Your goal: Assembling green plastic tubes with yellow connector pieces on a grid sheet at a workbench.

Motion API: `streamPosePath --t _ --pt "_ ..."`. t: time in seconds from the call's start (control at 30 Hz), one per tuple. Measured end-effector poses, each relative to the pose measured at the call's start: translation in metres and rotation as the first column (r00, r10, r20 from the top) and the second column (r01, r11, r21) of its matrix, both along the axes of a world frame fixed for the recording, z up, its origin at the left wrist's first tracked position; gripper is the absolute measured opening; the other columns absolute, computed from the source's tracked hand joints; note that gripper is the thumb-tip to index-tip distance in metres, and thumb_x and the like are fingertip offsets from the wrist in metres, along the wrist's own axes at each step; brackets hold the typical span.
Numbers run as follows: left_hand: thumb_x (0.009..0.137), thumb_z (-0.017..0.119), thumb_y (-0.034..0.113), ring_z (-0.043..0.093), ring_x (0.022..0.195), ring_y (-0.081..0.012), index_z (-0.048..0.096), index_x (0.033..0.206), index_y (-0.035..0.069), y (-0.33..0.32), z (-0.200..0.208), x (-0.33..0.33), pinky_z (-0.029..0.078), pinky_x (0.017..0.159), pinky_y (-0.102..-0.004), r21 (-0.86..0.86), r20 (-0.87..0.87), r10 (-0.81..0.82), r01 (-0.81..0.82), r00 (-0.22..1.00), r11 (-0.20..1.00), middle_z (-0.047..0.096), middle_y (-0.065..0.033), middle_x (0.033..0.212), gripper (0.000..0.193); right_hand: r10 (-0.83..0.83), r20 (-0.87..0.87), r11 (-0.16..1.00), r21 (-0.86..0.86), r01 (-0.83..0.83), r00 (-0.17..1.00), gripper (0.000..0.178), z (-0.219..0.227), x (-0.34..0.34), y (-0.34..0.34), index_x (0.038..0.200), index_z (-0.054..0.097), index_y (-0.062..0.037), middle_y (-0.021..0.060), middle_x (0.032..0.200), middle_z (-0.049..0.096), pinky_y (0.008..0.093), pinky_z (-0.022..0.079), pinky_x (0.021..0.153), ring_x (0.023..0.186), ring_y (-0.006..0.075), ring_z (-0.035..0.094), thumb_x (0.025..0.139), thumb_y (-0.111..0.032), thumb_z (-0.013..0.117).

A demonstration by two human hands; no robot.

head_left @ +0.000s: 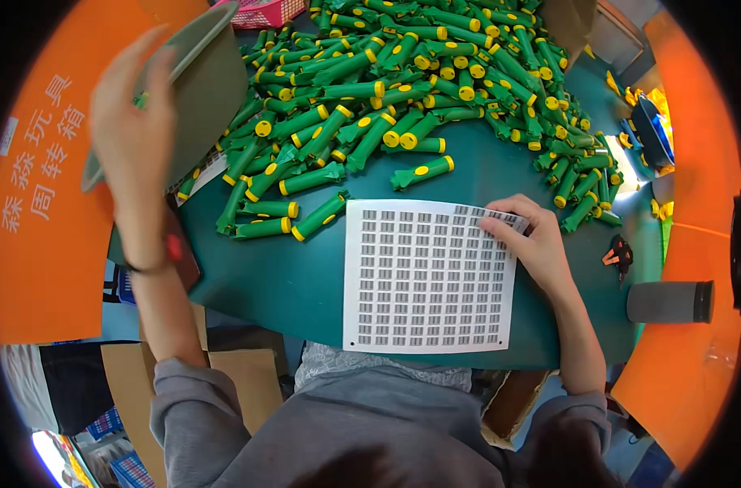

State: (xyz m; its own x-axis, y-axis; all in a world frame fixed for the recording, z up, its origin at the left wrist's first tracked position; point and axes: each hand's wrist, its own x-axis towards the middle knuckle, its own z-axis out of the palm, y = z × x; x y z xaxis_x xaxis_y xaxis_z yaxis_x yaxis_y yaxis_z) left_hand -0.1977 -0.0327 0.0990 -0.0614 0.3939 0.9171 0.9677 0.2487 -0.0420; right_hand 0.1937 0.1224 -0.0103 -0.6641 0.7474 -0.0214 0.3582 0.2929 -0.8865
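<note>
At the upper left my left hand (133, 118), blurred by motion, is over the rim of a grey-green tub (204, 106). Its fingers look stretched apart, and nothing shows in them. A bit of green is visible inside the tub beside the hand. My right hand (539, 242) pinches the top right corner of a white sheet of small printed labels (411, 285) between thumb and fingers. The sheet lies near the table's front edge, its held corner slightly raised. Beyond it, a green tube with yellow ends (421, 172) lies apart from a large pile of similar tubes (362, 89).
The green table (265, 281) has a curved front edge. At its right stand a grey cylindrical cup (669, 302) and a small black-and-orange tool (618, 257). Orange panels (53, 244) flank both sides. A pink basket (266, 12) sits at the back; cardboard boxes (248, 386) stand below.
</note>
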Motion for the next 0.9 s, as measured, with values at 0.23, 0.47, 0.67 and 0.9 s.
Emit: streamPosePath --t 0.23,0.47,0.67,0.9 --pt "0.078 0.077 0.020 0.060 0.097 -0.0232 0.069 0.099 0.008 0.038 -0.102 0.180 0.049 0.081 -0.0362 -0.297 0.363 -0.603 0.701 0.711 0.648 0.063 -0.0031 0.098 0.026 0.036 -0.135 0.984 -0.170 -0.058 0.990 0.019 0.002 0.009 -0.014 0.100 0.072 0.0033 0.0038 0.094 0.063 0.0213 0.044 0.071 0.083 0.0088 0.059 0.090 -0.012 0.070" --pt "0.072 0.071 0.016 0.058 0.088 -0.0181 0.073 0.097 0.012 0.034 -0.124 0.177 0.047 0.081 -0.0356 -0.301 0.116 -0.667 0.666 0.736 0.682 0.066 0.0008 0.103 0.026 -0.060 -0.159 0.877 -0.480 -0.024 0.985 0.018 0.001 0.009 -0.020 0.099 0.073 0.0032 0.0044 0.094 0.064 0.0216 0.045 0.072 0.082 0.0094 0.059 0.090 -0.012 0.070" --pt "0.068 0.081 0.006 0.058 0.081 -0.0208 0.076 0.091 0.011 0.031 -0.124 0.178 0.048 0.068 -0.0319 -0.122 0.422 -0.656 0.756 0.626 0.643 0.067 -0.0013 0.094 0.025 0.077 0.069 0.997 -0.011 -0.077 0.995 0.021 0.001 0.009 -0.011 0.103 0.071 0.0012 0.0076 0.099 0.065 0.0282 0.048 0.083 0.092 0.0160 0.062 0.088 -0.013 0.071" --pt "0.086 0.073 0.000 0.067 0.088 -0.0157 0.075 0.103 0.002 0.032 -0.114 0.161 0.054 0.078 -0.0276 0.134 0.805 -0.513 0.751 0.299 0.647 0.072 -0.0080 0.098 0.018 0.208 0.107 0.664 0.714 -0.221 0.972 0.036 0.006 -0.049 0.019 0.117 0.065 -0.0063 0.0122 0.120 0.058 0.0380 0.042 0.101 0.114 0.0303 0.054 0.082 -0.012 0.073"
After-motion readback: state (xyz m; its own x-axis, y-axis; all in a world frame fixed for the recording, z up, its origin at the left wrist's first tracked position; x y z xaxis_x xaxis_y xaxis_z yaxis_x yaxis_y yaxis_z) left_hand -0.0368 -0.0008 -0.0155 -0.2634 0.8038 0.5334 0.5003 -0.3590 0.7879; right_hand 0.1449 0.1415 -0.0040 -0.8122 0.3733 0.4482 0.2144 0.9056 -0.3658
